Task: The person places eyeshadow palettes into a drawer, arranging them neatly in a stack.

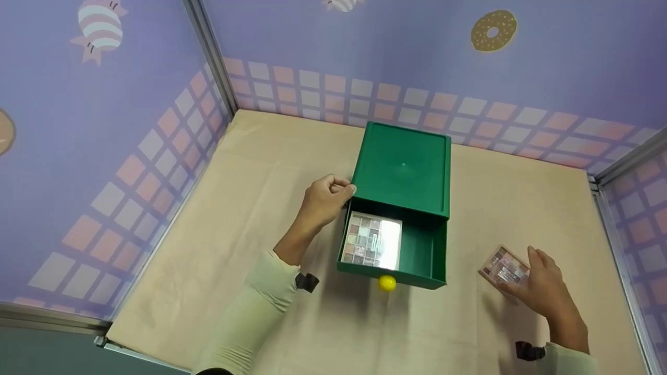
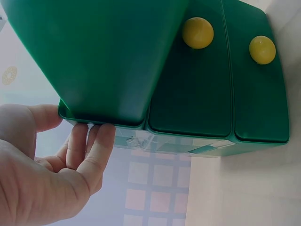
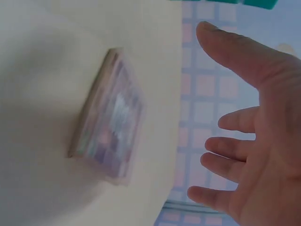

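A green drawer cabinet [image 1: 404, 166] stands on the table with its top drawer [image 1: 421, 250] pulled out. Inside that drawer, on the left, lies an eyeshadow palette [image 1: 371, 240] with a shiny clear lid. My left hand [image 1: 325, 200] holds the cabinet's front left upper edge; the left wrist view shows the thumb on top and the fingertips against the side. A second, smaller eyeshadow palette [image 1: 504, 270] lies on the table to the right. Just over it is my right hand [image 1: 544, 284], fingers spread; in the right wrist view it is apart from the palette [image 3: 110, 122].
Two lower drawers with yellow knobs [image 2: 197, 33] are closed beneath the pulled-out one. The top drawer's yellow knob [image 1: 386, 283] faces me. A beige cloth [image 1: 250, 208] covers the table. Patterned purple panels [image 1: 333, 41] border the back and sides.
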`<control>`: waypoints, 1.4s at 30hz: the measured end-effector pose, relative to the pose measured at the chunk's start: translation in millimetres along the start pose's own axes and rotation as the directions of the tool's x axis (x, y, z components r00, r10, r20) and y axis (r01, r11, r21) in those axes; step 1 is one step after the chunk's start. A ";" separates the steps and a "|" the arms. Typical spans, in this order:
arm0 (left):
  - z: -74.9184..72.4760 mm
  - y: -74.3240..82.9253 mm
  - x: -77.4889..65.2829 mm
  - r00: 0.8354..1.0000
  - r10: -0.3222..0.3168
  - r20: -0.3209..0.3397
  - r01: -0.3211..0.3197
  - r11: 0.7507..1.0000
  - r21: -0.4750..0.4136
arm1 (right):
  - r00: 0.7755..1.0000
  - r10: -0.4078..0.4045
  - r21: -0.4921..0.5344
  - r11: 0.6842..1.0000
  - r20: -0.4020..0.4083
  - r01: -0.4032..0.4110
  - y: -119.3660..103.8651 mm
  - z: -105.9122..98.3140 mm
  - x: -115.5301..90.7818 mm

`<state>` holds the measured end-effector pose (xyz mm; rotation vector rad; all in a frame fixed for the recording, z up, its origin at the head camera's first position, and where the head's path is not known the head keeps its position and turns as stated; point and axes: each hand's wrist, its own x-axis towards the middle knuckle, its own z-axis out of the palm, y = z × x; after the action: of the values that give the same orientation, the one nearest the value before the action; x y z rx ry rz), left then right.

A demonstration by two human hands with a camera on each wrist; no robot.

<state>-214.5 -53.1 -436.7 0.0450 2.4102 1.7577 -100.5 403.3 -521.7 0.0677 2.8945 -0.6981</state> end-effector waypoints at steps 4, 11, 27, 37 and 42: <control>0.0 0.1 0.3 1.000 0.007 0.012 -0.007 1.000 0.003 | 0.998 0.031 -0.026 0.999 0.054 -0.030 15.8 8.0 -2.7; -0.2 0.1 0.4 1.000 0.015 0.007 -0.015 1.000 0.005 | 0.992 0.082 -0.074 0.994 0.099 -0.074 30.8 22.2 -3.1; 0.8 0.8 0.0 1.000 0.010 -0.014 -0.009 1.000 0.024 | 0.991 0.123 0.008 0.992 0.042 -0.124 61.5 38.3 6.0; 0.2 0.3 -0.9 1.000 0.024 -0.002 -0.024 0.999 0.025 | 0.991 0.136 0.026 0.990 -0.015 -0.136 62.5 46.1 0.6; 0.5 -0.1 0.3 1.000 0.021 -0.013 -0.020 0.999 0.030 | 0.984 0.175 0.083 0.981 -0.020 -0.173 53.7 40.6 1.1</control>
<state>-214.8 -52.7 -436.9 0.0619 2.4544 1.7360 -91.1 432.6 -581.7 0.3388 2.8396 -0.7875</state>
